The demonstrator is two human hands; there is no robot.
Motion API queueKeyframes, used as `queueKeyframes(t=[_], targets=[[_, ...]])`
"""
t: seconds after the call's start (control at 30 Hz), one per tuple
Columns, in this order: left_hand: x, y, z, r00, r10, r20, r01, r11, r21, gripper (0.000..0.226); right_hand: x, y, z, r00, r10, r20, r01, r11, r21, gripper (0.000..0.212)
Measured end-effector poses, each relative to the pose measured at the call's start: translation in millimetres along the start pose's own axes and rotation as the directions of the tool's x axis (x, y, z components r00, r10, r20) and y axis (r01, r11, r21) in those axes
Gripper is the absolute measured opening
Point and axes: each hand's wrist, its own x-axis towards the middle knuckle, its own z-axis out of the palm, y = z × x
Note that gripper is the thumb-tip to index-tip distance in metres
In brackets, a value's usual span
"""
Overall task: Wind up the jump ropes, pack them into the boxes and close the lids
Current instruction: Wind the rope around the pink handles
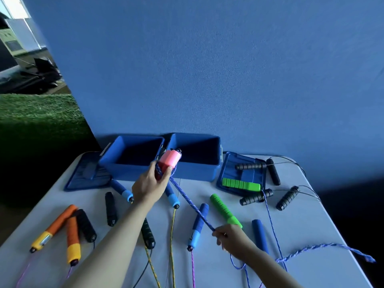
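Pink handles (169, 161) in left hand (148, 187)

The left hand (149, 183) covers the lower part of the pink handles (169, 161). The left lid (87, 173) lies partly behind the left box (116, 163). Several ropes run off the tabletop's (301, 225) near edge, their ends cut off. Both forearms leave the frame's bottom edge.

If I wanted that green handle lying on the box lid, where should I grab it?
Probably around the middle of the green handle, fingers coming from above. It lies flat across the lid, its long sides exposed; its right end carries the cord, so avoid that.
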Motion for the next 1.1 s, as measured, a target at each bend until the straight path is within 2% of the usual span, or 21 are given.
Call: queueKeyframes(t=[0.13,0.2,0.27,0.37,0.43,0.53,0.67,0.77,0.87,0.93,1.0,1.1], targets=[[4.4,-6.5,5.2,0.999,-0.021,-0.047,0.022,0.999,0.026,0.050,-3.9,-8.0,-1.0,0.988,-0.128,-0.082,0.119,0.987,-0.111,0.022],[6.9,-10.0,7.1,0.998,-0.022,-0.062,0.024,0.999,0.035,0.049,-7.0,-11.9,-2.4,0.959,-0.226,-0.170,0.209,0.972,-0.109,0.019],[9.1,-11.2,8.4,0.998,-0.019,-0.067,0.023,0.998,0.064,0.047,-10.3,-15.7,-3.9,0.935,-0.293,-0.201,0.259,0.949,-0.179,0.014],[14.1,-9.4,8.6,0.996,-0.064,-0.063,0.067,0.996,0.057,0.049,-17.8,-29.2,-5.8,0.917,-0.365,-0.159,0.331,0.921,-0.205,0.007],[18.1,-9.4,8.9,0.993,-0.100,-0.056,0.102,0.994,0.037,0.049,-25.0,-39.2,-8.8,0.925,-0.367,-0.099,0.348,0.923,-0.164,0.013],[19.6,-11.6,12.3,0.995,-0.077,-0.060,0.080,0.995,0.058,0.048,-33.8,-52.6,-16.1,0.919,-0.392,-0.035,0.384,0.912,-0.143,0.019],[18.5,-17.4,16.1,0.996,-0.066,-0.060,0.075,0.984,0.159,0.054,-42.9,-67.9,-31.5,0.902,-0.425,-0.079,0.409,0.898,-0.164,0.019],[12.5,-20.4,19.8,0.999,0.026,-0.024,-0.017,0.950,0.313,0.055,-48.1,-79.2,-44.2,0.869,-0.485,-0.101,0.437,0.847,-0.301,0.022],[0.7,-20.7,24.7,0.978,0.206,0.038,-0.204,0.896,0.394,0.054,-45.0,-92.0,-64.5,0.842,-0.523,-0.130,0.483,0.839,-0.251,0.028],[-12.7,-25.1,31.3,0.910,0.401,0.108,-0.407,0.813,0.417,0.050,-37.8,-98.5,-82.4,0.829,-0.530,-0.180,0.483,0.839,-0.249,0.031],[-28.3,-30.1,39.2,0.826,0.545,0.145,-0.548,0.714,0.435,0.045,-24.5,-100.8,-97.8,0.840,-0.504,-0.201,0.454,0.855,-0.249,0.020],[-51.3,-28.1,45.4,0.728,0.656,0.200,-0.673,0.627,0.394,0.047,0.2,-100.6,-110.6,0.886,-0.423,-0.189,0.401,0.905,-0.146,0.027]])
